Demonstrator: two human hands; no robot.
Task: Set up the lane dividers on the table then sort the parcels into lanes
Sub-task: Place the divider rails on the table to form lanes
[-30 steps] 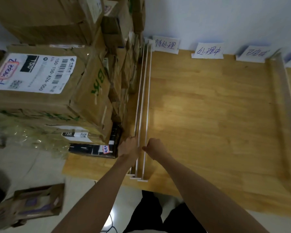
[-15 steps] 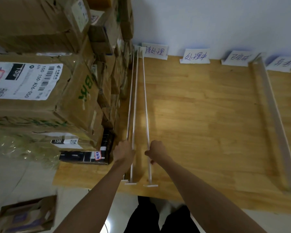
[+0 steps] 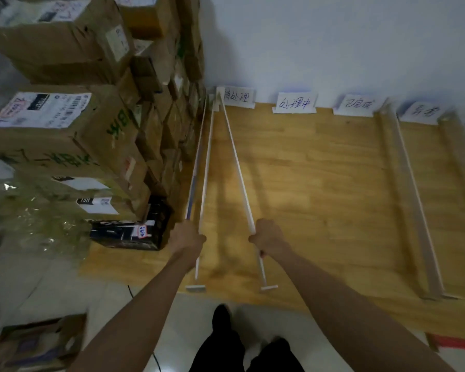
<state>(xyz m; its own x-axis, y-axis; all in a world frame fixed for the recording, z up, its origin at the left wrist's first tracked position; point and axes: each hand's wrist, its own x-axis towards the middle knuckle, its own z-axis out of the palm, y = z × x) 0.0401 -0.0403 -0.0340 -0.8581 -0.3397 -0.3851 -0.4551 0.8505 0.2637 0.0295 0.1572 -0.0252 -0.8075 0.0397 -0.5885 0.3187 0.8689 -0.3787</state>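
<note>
Two hands grip thin white lane dividers on the wooden tabletop (image 3: pixel 320 183). Left hand (image 3: pixel 186 238) curls around one divider (image 3: pixel 205 173) beside stacked cardboard parcels (image 3: pixel 73 146); right hand (image 3: pixel 267 237) curls around another divider (image 3: pixel 236 162), angled away from the first.

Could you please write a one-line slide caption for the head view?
Right hand swings one thin white divider strip from the stacked cardboard parcels across the wooden table; left hand grips another.

Left grip (image 3: pixel 187 236), right grip (image 3: pixel 266 235) clenched
</note>
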